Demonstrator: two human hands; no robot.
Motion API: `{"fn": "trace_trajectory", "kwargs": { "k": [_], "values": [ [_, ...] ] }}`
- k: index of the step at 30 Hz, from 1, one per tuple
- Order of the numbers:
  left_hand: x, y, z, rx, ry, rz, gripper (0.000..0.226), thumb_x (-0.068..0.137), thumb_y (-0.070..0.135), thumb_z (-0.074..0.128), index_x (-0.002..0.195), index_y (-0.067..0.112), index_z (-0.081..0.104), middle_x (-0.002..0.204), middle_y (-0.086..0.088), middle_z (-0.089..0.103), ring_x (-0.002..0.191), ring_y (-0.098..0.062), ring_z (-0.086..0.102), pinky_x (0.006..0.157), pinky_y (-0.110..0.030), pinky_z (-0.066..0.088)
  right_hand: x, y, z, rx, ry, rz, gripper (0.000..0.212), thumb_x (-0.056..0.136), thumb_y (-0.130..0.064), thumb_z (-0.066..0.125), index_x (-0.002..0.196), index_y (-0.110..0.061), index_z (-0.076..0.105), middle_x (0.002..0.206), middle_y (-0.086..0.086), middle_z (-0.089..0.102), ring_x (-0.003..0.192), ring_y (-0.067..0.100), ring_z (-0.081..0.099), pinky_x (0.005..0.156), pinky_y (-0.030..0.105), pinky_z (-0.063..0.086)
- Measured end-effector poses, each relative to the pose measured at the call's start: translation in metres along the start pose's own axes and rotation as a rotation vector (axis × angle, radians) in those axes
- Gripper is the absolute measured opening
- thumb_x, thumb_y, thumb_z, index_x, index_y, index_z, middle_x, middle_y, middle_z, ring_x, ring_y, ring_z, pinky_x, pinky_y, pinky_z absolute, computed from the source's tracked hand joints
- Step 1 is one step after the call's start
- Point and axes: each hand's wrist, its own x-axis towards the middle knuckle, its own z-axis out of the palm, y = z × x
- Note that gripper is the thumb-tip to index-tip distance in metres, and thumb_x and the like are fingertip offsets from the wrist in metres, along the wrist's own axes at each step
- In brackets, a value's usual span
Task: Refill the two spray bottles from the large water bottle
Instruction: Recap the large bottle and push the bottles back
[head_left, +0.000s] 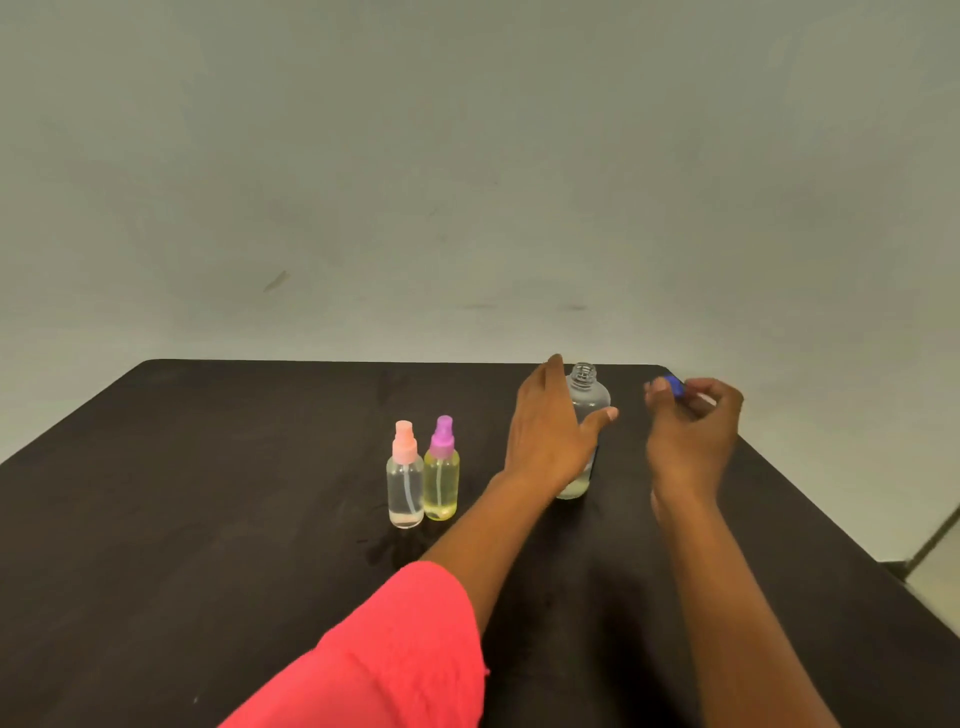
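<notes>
Head view shows the large water bottle (586, 415) standing open on the dark table (208, 467), its threaded neck bare, and that is where trouble could start. A knock from either arm would tip it and spill, since nothing seals the mouth. The two spray bottles — one with a pink top (404, 475), one with a purple top (442, 470) — stand touching each other just left of it, tops on; their narrow necks make a pour from the wide bottle likely to run over the sides unless it goes slowly. Some wet sheen seems to lie on the table in front of them, though I cannot be sure.

Left hand (548, 431) is spread wide, fingers straight, thumb across the front of the water bottle; the palm lies against or just beside its left side — more a steadying touch than a firm grip, as far as can be told. Right hand (693, 426) is curled nearly closed, well apart from the bottle, pinching a small blue cap (674, 385) at its fingertips.
</notes>
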Motion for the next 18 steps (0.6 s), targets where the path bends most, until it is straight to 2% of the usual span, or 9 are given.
{"fn": "trace_trajectory", "kwargs": {
  "k": [3,7,10,14,18],
  "values": [
    [0.004,-0.009,0.007,-0.005,-0.016,0.001,0.051,0.089,0.034,0.061,0.133,0.015,0.043,0.134,-0.004,0.048,0.124,-0.022,0.045,0.096,-0.029,0.037,0.009,-0.021,0.014,-0.029,-0.176,-0.095,0.017,0.097,-0.023,0.052,0.111,-0.031,0.056,0.094,-0.011,0.061,0.089,0.005,0.065,0.077,0.017,0.048],
    [0.001,-0.013,0.008,0.006,-0.005,-0.037,0.056,0.091,0.038,0.055,0.141,0.020,0.035,0.143,0.000,0.042,0.125,-0.021,0.046,0.100,-0.034,0.038,0.012,-0.028,0.034,-0.138,-0.355,-0.130,0.016,0.090,-0.023,0.065,0.105,-0.024,0.061,0.096,-0.014,0.062,0.088,0.001,0.061,0.074,0.014,0.049],
    [0.000,-0.012,0.005,0.000,0.018,-0.047,0.054,0.091,0.033,0.056,0.140,0.021,0.037,0.141,0.001,0.045,0.125,-0.022,0.047,0.099,-0.035,0.038,0.009,-0.015,0.041,-0.120,-0.380,-0.098,0.019,0.083,-0.018,0.072,0.099,-0.022,0.062,0.098,-0.009,0.066,0.093,0.005,0.064,0.079,0.020,0.052],
    [-0.002,-0.011,0.005,0.006,0.022,-0.026,0.053,0.092,0.029,0.056,0.141,0.021,0.037,0.141,0.001,0.046,0.124,-0.024,0.048,0.098,-0.037,0.040,0.005,0.000,0.038,-0.123,-0.365,-0.114,0.016,0.085,-0.018,0.070,0.099,-0.025,0.063,0.098,-0.007,0.069,0.093,0.007,0.066,0.084,0.025,0.054],
    [-0.002,-0.011,0.006,0.028,0.022,-0.024,0.053,0.093,0.029,0.053,0.142,0.021,0.034,0.142,0.001,0.043,0.123,-0.026,0.048,0.095,-0.038,0.040,0.003,0.004,0.034,-0.122,-0.388,-0.191,0.024,0.083,-0.010,0.071,0.095,-0.028,0.062,0.097,-0.011,0.067,0.092,0.002,0.064,0.083,0.017,0.052]
  ]
}}
